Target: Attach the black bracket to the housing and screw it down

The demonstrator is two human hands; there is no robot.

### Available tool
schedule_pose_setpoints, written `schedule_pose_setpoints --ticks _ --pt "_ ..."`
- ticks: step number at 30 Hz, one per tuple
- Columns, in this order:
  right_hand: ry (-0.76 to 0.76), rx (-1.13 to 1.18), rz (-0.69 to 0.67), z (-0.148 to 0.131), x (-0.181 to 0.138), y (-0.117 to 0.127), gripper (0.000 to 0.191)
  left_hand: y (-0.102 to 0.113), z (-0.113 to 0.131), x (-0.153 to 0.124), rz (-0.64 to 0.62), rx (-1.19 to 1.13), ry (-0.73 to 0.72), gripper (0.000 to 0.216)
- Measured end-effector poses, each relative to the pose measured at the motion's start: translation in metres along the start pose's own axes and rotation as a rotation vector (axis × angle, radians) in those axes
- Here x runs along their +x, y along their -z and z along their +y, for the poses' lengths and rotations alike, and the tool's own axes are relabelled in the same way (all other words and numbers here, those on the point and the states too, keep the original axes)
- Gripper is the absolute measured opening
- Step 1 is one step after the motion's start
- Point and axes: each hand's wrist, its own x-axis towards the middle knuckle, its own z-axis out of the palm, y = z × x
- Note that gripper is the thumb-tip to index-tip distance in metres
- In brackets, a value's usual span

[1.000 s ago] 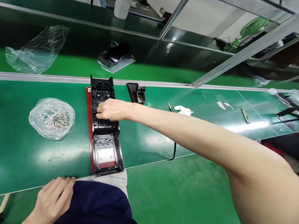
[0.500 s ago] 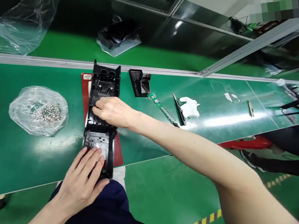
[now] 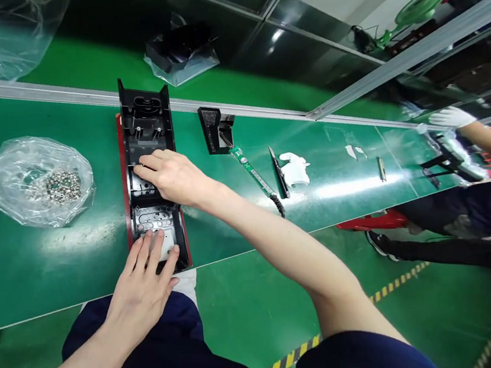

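Note:
A long black plastic housing (image 3: 145, 122) lies open-side up on a red base (image 3: 123, 163) on the green conveyor belt (image 3: 23, 265). My right hand (image 3: 173, 175) rests on the housing's middle, fingertips pressed into its inner cavity. My left hand (image 3: 144, 286) lies flat on the housing's near end, fingers spread over the grey perforated section (image 3: 154, 222). Neither hand grips a loose part that I can see.
A clear bag of small screws (image 3: 38, 188) lies left of the housing. To the right sit a small black bracket (image 3: 214, 129), a green circuit strip (image 3: 250, 171), a black tool (image 3: 278, 173) and a white scrap (image 3: 293, 167). A co-worker's gloved hand (image 3: 451, 118) works far right.
My left hand rose from the belt's near edge onto the housing's near end. The housing, skewed half a second ago, now lies straight on the red base. My right hand stayed on its middle.

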Motion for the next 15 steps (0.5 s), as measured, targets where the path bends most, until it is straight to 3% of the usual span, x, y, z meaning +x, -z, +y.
schedule_pose_setpoints --ticks 6,9,12,15 --pt "-0.155 0.238 0.557 -0.021 -0.019 -0.030 0.038 -0.004 -0.005 0.007 -0.048 -0.022 -0.025 0.070" --pt "-0.204 0.394 0.710 -0.024 -0.018 -0.026 0.032 -0.007 -0.002 0.012 -0.032 0.027 -0.036 0.064" --pt "-0.150 0.454 0.729 -0.026 -0.006 -0.012 0.026 -0.009 0.002 0.017 -0.011 0.049 -0.034 0.063" --pt "-0.033 0.443 0.505 -0.035 0.023 0.008 0.020 -0.005 -0.003 0.016 0.045 -0.030 -0.037 0.053"
